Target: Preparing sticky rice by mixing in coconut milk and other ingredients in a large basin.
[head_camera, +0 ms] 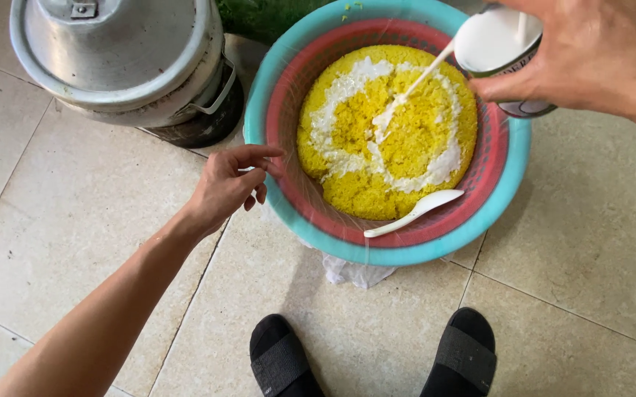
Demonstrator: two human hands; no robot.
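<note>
From up here my right hand point(597, 62) is cut off by the top and right edges, and it covers most of the can point(502, 55) it grips, so I see little more than the open mouth and the white liquid inside. A dark green heap point(266, 15) at the top edge is too cropped to name. The metal pot point(123, 59) at the top left corner of the floor point(590, 242) is also cut off above.

I count one can, one pot, one white spoon point(413, 213), one red basket point(491, 158) nested in one teal basin point(513, 176), one mound of yellow sticky rice point(388, 132), one white cloth point(354, 272) peeking from under the basin, and two black sandals point(281, 360).

My right fingers are wrapped around the tilted can above the basin's far right rim; a thin white stream falls onto the rice. My left hand point(229, 184) holds nothing, fingers loosely curled, fingertips touching the basin's left rim. The spoon lies inside the basket at its near edge.
</note>
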